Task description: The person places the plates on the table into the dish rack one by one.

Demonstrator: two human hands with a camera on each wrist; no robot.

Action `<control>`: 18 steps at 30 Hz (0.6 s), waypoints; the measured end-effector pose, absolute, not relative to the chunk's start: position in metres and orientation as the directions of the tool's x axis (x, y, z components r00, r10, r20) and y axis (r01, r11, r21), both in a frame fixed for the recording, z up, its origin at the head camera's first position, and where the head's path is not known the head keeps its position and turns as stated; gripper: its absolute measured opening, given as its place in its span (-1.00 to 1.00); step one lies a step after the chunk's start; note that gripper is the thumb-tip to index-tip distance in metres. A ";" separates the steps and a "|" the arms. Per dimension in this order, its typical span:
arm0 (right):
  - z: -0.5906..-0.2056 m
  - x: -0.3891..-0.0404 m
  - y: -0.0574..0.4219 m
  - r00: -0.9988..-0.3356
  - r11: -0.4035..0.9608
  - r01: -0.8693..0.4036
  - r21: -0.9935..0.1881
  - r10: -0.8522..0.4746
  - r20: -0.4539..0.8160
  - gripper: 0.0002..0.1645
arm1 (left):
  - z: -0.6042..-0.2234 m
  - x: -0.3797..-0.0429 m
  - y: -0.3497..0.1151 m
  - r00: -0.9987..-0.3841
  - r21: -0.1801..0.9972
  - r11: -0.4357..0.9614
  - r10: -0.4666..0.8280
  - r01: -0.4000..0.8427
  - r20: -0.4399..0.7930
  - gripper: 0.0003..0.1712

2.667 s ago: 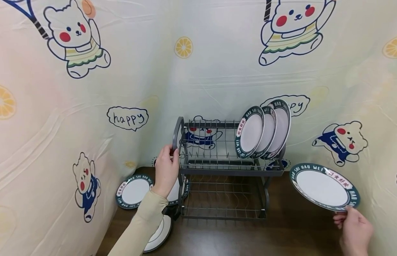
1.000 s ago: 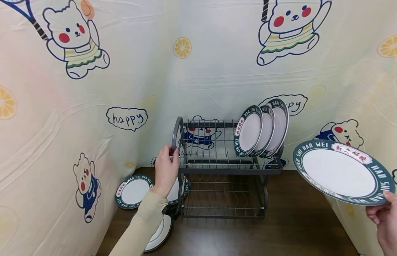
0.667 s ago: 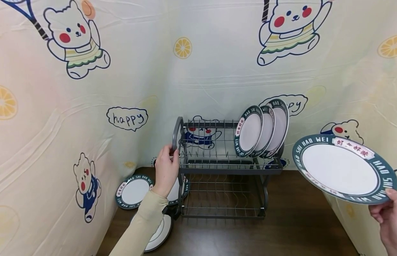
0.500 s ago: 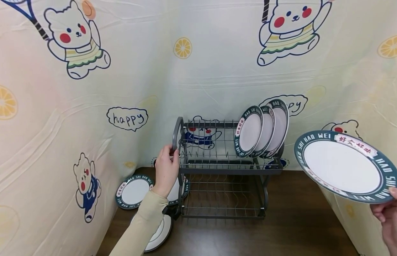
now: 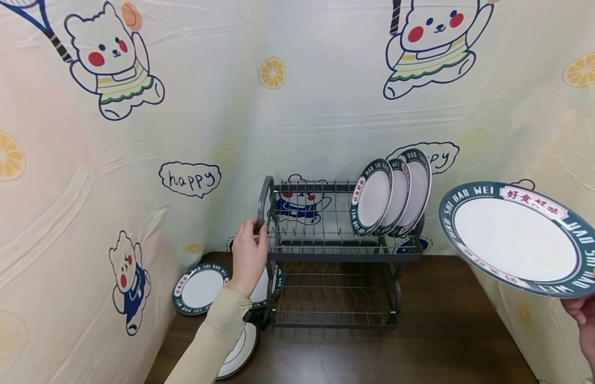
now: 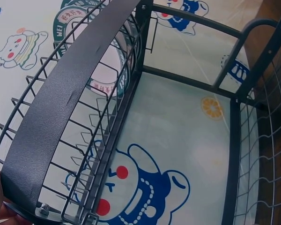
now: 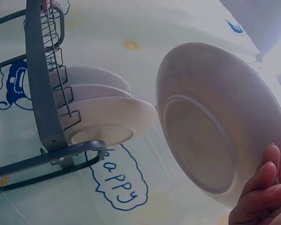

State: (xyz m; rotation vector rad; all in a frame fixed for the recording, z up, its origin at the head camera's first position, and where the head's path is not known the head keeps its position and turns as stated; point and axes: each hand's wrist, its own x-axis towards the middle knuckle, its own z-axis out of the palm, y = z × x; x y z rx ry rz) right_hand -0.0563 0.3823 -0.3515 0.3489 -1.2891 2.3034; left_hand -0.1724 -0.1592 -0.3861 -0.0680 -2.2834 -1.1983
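My right hand (image 5: 587,314) pinches the rim of a white plate (image 5: 518,240) with a green lettered border, held up in the air right of the rack. Its pale underside faces the right wrist view, where the fingers (image 7: 267,180) press beneath the rim. With my left hand (image 5: 248,256) I grip the left end frame of a dark two-tier dish rack (image 5: 345,257); only a sliver of that hand shows in the left wrist view. At the right end of the upper tier stand three like plates (image 5: 372,197), leaning close together.
Left of the rack, a green-rimmed plate (image 5: 201,288) lies on the dark wooden table (image 5: 336,354), with another (image 5: 261,288) partly behind my wrist. A dark-rimmed plate (image 5: 240,352) sits nearer, partly under my sleeve. Printed cloth (image 5: 316,117) hangs behind and at both sides.
My right hand has carried the plate up and to the right, closer to the camera. The left hand keeps its grip on the rack, and the three racked plates stay put.
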 end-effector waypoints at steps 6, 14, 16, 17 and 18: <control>-0.345 -0.056 0.379 -0.839 -0.398 -0.534 -0.746 0.357 0.411 -0.38 | -0.387 -0.173 -0.159 -0.845 0.746 0.599 -0.205 0.290 0.493 -0.78; -0.337 -0.060 0.373 -0.827 -0.612 -0.546 -0.572 0.287 0.484 -0.50 | -0.385 -0.173 -0.159 -0.845 0.745 0.603 -0.209 0.285 0.492 -0.77; -0.333 -0.060 0.371 -0.819 -0.597 -0.561 -0.573 0.302 0.488 -0.52 | -0.385 -0.173 -0.159 -0.846 0.746 0.602 -0.209 0.283 0.490 -0.77; -0.332 -0.060 0.369 -0.816 -0.581 -0.569 -0.582 0.312 0.487 -0.52 | -0.385 -0.173 -0.159 -0.847 0.747 0.601 -0.208 0.283 0.489 -0.77; -0.330 -0.060 0.367 -0.814 -0.559 -0.576 -0.597 0.326 0.480 -0.53 | -0.385 -0.173 -0.159 -0.848 0.748 0.600 -0.208 0.283 0.488 -0.77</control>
